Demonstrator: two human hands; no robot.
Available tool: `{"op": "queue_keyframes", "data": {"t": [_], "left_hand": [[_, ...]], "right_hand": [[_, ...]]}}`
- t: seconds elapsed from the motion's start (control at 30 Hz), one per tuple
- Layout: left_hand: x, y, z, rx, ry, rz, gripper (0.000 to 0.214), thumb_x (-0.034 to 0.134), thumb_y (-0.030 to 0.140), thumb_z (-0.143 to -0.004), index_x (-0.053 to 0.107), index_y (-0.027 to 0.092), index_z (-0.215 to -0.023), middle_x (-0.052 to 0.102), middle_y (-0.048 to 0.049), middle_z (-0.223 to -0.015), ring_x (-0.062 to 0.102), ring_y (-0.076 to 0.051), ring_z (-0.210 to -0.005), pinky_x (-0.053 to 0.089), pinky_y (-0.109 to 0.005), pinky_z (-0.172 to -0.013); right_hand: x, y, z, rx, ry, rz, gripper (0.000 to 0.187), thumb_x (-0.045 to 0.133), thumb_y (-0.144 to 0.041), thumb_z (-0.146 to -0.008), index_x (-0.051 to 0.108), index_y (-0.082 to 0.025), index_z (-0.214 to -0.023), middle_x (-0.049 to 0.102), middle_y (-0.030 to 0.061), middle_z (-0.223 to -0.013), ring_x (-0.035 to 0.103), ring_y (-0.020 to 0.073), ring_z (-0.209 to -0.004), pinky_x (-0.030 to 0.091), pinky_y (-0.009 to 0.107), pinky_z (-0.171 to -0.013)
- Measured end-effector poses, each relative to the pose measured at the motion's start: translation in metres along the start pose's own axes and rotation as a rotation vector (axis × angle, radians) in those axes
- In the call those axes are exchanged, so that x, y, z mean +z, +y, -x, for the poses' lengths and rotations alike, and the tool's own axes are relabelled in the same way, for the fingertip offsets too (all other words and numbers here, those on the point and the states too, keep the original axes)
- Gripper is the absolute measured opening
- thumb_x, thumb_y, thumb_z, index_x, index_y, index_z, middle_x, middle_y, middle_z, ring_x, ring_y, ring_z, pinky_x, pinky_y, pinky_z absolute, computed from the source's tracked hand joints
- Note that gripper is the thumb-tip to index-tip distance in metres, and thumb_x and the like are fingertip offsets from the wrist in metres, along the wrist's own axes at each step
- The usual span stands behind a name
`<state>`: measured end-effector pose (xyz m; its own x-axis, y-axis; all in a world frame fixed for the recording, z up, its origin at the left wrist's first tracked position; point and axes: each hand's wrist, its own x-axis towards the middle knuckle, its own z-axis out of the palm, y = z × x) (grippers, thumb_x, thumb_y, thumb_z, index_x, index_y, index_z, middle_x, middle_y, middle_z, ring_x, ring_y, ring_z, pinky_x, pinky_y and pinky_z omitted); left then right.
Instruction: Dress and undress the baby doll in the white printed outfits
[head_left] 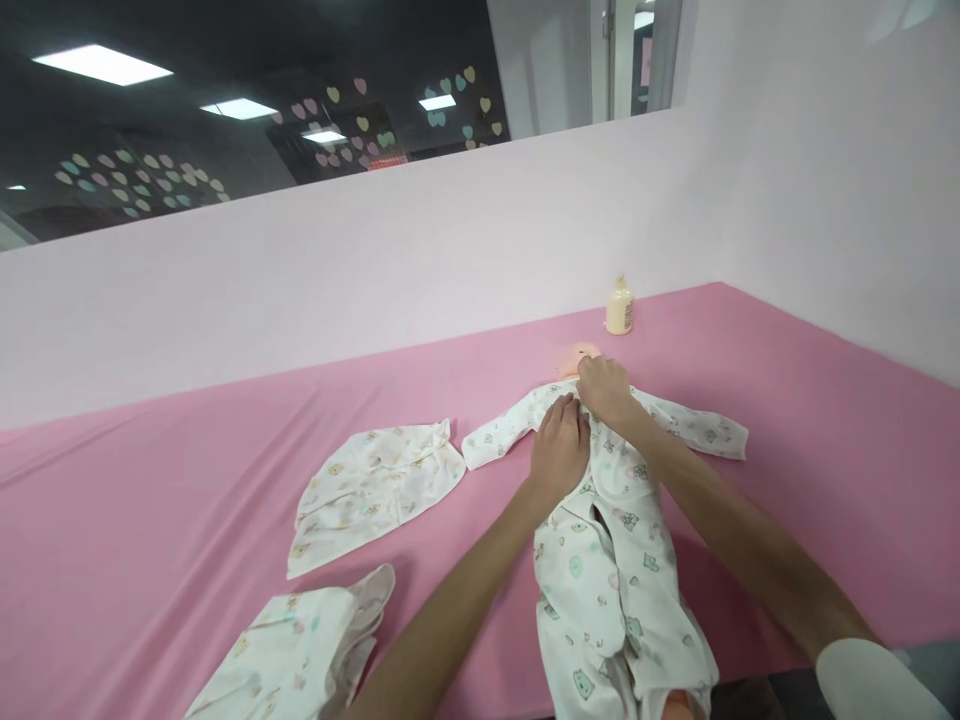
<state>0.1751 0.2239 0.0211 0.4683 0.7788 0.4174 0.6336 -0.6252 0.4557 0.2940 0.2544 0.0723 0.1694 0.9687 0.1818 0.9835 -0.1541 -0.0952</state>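
Observation:
A doll (579, 353) lies on its back in a white, long-sleeved baby romper (646, 545) printed with small green and pink figures. At the neckline, my right hand (604, 390) is closed on the romper's collar, its fingertips partly hidden behind the knuckles. Just below and to the left, my left hand (560, 450) presses on the chest, fingers together and gripping the front fabric. Both hands cover part of the doll's head and neck. The romper's sleeves stretch out to either side, and its front overlap is parted slightly lower down.
Left of the doll, a printed white cloth piece (375, 487) lies on the pink sheet (210, 490). Nearer, a folded printed garment (292, 650) sits at the bottom edge. A cream pump bottle (619, 308) stands by the white wall (360, 270) behind.

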Motion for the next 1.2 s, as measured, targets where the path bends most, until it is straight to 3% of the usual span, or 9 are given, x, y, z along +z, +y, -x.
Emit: {"op": "queue_keyframes", "data": {"t": [0.2, 0.37, 0.47, 0.6, 0.73, 0.83, 1.03, 1.2], "left_hand": [[0.001, 0.000, 0.000, -0.010, -0.016, -0.057, 0.037, 0.033, 0.026, -0.099, 0.056, 0.011, -0.124, 0.056, -0.0148, -0.138, 0.048, -0.026, -0.134, 0.039, -0.045, -0.114], [-0.015, 0.005, -0.011, -0.022, -0.089, -0.045, 0.030, 0.036, 0.026, -0.098, 0.061, 0.015, -0.112, 0.063, -0.0120, -0.126, 0.055, -0.026, -0.122, 0.045, -0.043, -0.104], [-0.019, 0.004, -0.031, -0.050, -0.089, -0.066, 0.028, 0.038, 0.025, -0.096, 0.063, 0.018, -0.106, 0.067, -0.0105, -0.108, 0.059, -0.026, -0.107, 0.047, -0.041, -0.094], [-0.010, -0.005, -0.058, -0.053, -0.091, -0.117, 0.024, 0.042, 0.018, -0.091, 0.064, 0.018, -0.100, 0.061, -0.0099, -0.093, 0.056, -0.024, -0.099, 0.045, -0.038, -0.088], [-0.003, -0.012, -0.068, -0.044, -0.105, -0.059, 0.020, 0.045, 0.017, -0.089, 0.064, 0.018, -0.083, 0.056, -0.0079, -0.084, 0.055, -0.022, -0.090, 0.044, -0.033, -0.081], [-0.004, -0.013, -0.066, -0.054, -0.092, -0.016, 0.022, 0.044, 0.017, -0.089, 0.062, 0.018, -0.076, 0.055, -0.0069, -0.082, 0.054, -0.020, -0.086, 0.043, -0.032, -0.079], [-0.004, -0.013, -0.065, -0.066, -0.078, 0.005, 0.022, 0.046, 0.018, -0.088, 0.064, 0.018, -0.076, 0.057, -0.0071, -0.084, 0.055, -0.021, -0.086, 0.042, -0.032, -0.077], [-0.004, -0.013, -0.064, -0.072, -0.039, 0.064, 0.022, 0.048, 0.018, -0.086, 0.069, 0.019, -0.080, 0.059, -0.0058, -0.084, 0.055, -0.019, -0.084, 0.042, -0.031, -0.077]], "right_hand": [[-0.002, 0.010, 0.000, 0.042, -0.032, -0.029, 0.026, 0.046, -0.007, -0.085, 0.068, -0.011, -0.097, 0.068, 0.0194, -0.103, 0.066, 0.0251, -0.091, 0.045, 0.029, -0.073], [-0.004, 0.017, -0.004, 0.056, -0.015, -0.116, 0.020, 0.049, -0.016, -0.086, 0.067, -0.012, -0.094, 0.068, 0.0193, -0.101, 0.065, 0.0263, -0.095, 0.045, 0.030, -0.077], [-0.007, 0.026, -0.007, 0.055, -0.043, -0.291, 0.016, 0.051, -0.020, -0.083, 0.066, -0.014, -0.085, 0.069, 0.0161, -0.093, 0.065, 0.0263, -0.093, 0.045, 0.029, -0.075], [-0.011, 0.040, -0.010, 0.014, -0.153, -0.578, 0.016, 0.051, -0.027, -0.083, 0.057, -0.019, -0.071, 0.067, 0.0062, -0.072, 0.066, 0.0183, -0.071, 0.045, 0.023, -0.060], [-0.010, 0.048, -0.011, 0.008, -0.253, -0.714, 0.020, 0.053, -0.028, -0.079, 0.049, -0.019, -0.062, 0.062, 0.0037, -0.061, 0.063, 0.0153, -0.057, 0.046, 0.022, -0.053], [-0.009, 0.047, -0.011, -0.009, -0.248, -0.664, 0.018, 0.056, -0.026, -0.074, 0.047, -0.020, -0.059, 0.059, 0.0026, -0.056, 0.061, 0.0154, -0.055, 0.043, 0.023, -0.051], [-0.010, 0.044, -0.012, -0.057, -0.106, -0.443, 0.024, 0.057, -0.023, -0.070, 0.040, -0.021, -0.054, 0.051, 0.0006, -0.057, 0.055, 0.0153, -0.062, 0.035, 0.024, -0.052], [-0.008, 0.057, -0.015, -0.058, -0.305, -0.783, 0.018, 0.055, -0.020, -0.077, 0.047, -0.019, -0.061, 0.052, -0.0025, -0.053, 0.051, 0.0110, -0.050, 0.038, 0.021, -0.048]]}}
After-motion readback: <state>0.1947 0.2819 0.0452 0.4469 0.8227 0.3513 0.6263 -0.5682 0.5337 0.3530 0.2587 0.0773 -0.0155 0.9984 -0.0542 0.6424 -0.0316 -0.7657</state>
